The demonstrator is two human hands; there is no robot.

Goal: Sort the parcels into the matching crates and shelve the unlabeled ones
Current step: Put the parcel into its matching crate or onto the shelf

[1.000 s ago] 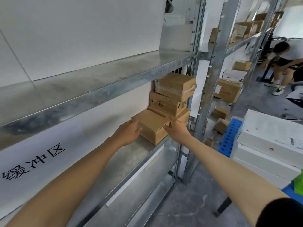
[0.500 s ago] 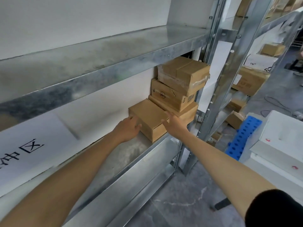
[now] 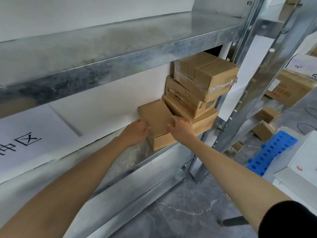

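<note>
a flat brown cardboard box [image 3: 157,118] sits on the middle board of a galvanised steel shelf rack [image 3: 132,157], at its near edge. its right side touches the bottom of a stack of three brown cardboard parcels [image 3: 197,93]. both bare arms reach out nearly straight from the lower corners towards it. the left hand [image 3: 137,131] is set against the box's left side, thumb up by the top edge. its fingers are bent and pressed to the cardboard; i cannot tell whether they hook under. the right hand [image 3: 181,127] lies palm down on the box's top right part, fingers loosely spread and fairly straight, thumb splayed towards the near edge.
</note>
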